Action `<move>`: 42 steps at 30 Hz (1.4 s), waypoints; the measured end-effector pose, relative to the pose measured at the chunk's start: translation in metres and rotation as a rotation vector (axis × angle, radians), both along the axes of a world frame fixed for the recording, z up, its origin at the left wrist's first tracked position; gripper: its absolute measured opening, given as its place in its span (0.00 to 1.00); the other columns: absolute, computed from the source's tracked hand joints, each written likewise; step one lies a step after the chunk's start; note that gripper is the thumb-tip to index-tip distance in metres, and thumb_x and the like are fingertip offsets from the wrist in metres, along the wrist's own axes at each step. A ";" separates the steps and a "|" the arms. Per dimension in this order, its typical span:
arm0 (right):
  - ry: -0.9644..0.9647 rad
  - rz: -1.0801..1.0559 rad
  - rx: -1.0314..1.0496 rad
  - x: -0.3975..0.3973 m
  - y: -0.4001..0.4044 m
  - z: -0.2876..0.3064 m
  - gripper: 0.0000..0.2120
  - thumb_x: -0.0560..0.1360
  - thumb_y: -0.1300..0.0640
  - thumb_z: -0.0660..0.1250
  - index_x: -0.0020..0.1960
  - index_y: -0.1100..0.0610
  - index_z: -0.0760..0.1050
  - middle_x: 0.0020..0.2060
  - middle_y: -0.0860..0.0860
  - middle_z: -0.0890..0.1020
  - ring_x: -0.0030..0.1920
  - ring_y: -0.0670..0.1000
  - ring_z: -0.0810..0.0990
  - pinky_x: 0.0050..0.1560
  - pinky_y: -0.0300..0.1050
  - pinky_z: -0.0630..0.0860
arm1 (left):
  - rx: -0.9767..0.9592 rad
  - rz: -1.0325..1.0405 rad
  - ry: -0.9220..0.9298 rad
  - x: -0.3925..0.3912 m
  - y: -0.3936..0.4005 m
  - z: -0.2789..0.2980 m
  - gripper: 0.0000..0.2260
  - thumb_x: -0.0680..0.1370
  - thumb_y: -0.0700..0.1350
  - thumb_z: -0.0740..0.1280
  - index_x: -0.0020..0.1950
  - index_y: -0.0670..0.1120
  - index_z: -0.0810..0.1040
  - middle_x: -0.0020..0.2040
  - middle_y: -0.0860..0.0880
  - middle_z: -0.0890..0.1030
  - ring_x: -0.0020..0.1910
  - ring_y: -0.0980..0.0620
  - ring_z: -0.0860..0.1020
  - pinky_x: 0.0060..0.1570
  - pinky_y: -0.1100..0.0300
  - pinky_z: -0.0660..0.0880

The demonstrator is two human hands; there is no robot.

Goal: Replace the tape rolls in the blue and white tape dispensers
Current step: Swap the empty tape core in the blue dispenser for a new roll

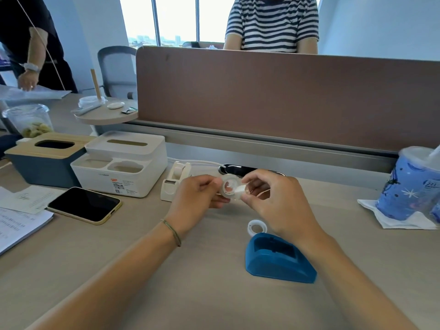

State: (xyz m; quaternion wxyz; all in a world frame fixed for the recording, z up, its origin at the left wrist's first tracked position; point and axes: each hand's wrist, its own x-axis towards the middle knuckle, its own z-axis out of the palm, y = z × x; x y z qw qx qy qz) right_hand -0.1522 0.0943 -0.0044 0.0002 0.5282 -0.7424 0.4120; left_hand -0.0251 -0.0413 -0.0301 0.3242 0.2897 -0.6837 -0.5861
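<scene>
Both hands up over the table [142, 270]: left hand [195, 194] pinching the tape roll [229, 188], right hand [273, 198] picking at its loose end. Blue dispenser [279, 259] empty, lying just below the right wrist, so closer to that side. White dispenser [173, 182] further back-left.

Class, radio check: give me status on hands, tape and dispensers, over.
Left hand and right hand both pinch tape roll above desk. Blue dispenser empty, white core beside it. White dispenser untouched. Nothing obstructing.
</scene>
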 end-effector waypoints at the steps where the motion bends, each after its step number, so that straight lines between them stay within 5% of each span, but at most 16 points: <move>1: 0.030 -0.007 -0.030 0.002 0.000 0.001 0.08 0.73 0.51 0.75 0.53 0.47 0.82 0.42 0.41 0.84 0.42 0.42 0.82 0.46 0.38 0.81 | 0.044 -0.019 0.041 0.001 0.005 0.005 0.10 0.83 0.43 0.63 0.47 0.45 0.83 0.43 0.42 0.87 0.41 0.46 0.87 0.39 0.60 0.83; 7: 0.241 -0.032 -0.193 0.006 0.001 0.003 0.05 0.76 0.51 0.72 0.51 0.50 0.82 0.42 0.43 0.83 0.42 0.43 0.80 0.44 0.42 0.80 | 0.059 -0.082 0.098 0.002 0.021 0.018 0.10 0.82 0.45 0.65 0.50 0.44 0.84 0.43 0.43 0.88 0.42 0.45 0.87 0.43 0.58 0.84; 18: 0.499 0.024 -0.114 0.009 0.005 0.007 0.07 0.77 0.53 0.70 0.43 0.54 0.76 0.36 0.46 0.79 0.35 0.47 0.74 0.36 0.45 0.76 | -0.227 -0.029 0.059 0.006 0.033 0.016 0.05 0.78 0.42 0.71 0.50 0.46 0.86 0.41 0.47 0.88 0.39 0.52 0.87 0.42 0.61 0.83; 22: 0.387 0.081 -0.071 0.008 0.005 0.009 0.10 0.77 0.50 0.68 0.41 0.52 0.72 0.33 0.41 0.74 0.33 0.42 0.71 0.34 0.40 0.72 | -0.278 -0.022 0.072 0.007 0.035 0.015 0.05 0.78 0.41 0.71 0.51 0.47 0.86 0.41 0.48 0.88 0.39 0.53 0.87 0.41 0.60 0.84; 26: 0.293 0.106 -0.080 0.007 0.006 0.013 0.11 0.77 0.50 0.69 0.40 0.54 0.72 0.31 0.42 0.74 0.34 0.48 0.73 0.34 0.44 0.72 | -0.288 -0.028 0.108 0.008 0.038 0.015 0.05 0.77 0.41 0.71 0.49 0.50 0.86 0.39 0.48 0.88 0.38 0.52 0.87 0.41 0.58 0.84; 30: 0.122 0.101 -0.145 0.005 0.006 0.016 0.10 0.73 0.51 0.76 0.42 0.55 0.77 0.31 0.44 0.77 0.33 0.48 0.75 0.34 0.42 0.74 | -0.220 -0.061 0.163 0.008 0.033 0.019 0.06 0.79 0.41 0.69 0.52 0.44 0.86 0.41 0.47 0.88 0.40 0.49 0.87 0.43 0.55 0.84; 36: -0.138 -0.006 -0.013 0.001 0.005 0.021 0.23 0.70 0.45 0.76 0.64 0.44 0.77 0.43 0.44 0.82 0.43 0.45 0.81 0.43 0.37 0.79 | 0.055 -0.174 0.159 0.004 0.029 0.017 0.09 0.81 0.40 0.64 0.55 0.40 0.83 0.45 0.41 0.87 0.45 0.42 0.87 0.47 0.54 0.84; 39: -0.412 0.156 0.116 -0.004 0.003 0.020 0.13 0.74 0.53 0.75 0.59 0.48 0.83 0.46 0.45 0.87 0.47 0.48 0.86 0.46 0.43 0.84 | 0.083 -0.188 0.117 0.005 0.024 0.015 0.10 0.81 0.42 0.65 0.55 0.41 0.84 0.48 0.39 0.87 0.48 0.40 0.86 0.46 0.54 0.83; 42: -0.486 0.147 0.117 -0.010 0.004 0.020 0.14 0.71 0.58 0.78 0.56 0.53 0.85 0.44 0.48 0.89 0.46 0.49 0.87 0.49 0.48 0.85 | 0.004 -0.207 0.035 0.006 0.023 0.015 0.13 0.76 0.48 0.70 0.55 0.42 0.85 0.47 0.43 0.88 0.47 0.46 0.87 0.47 0.54 0.84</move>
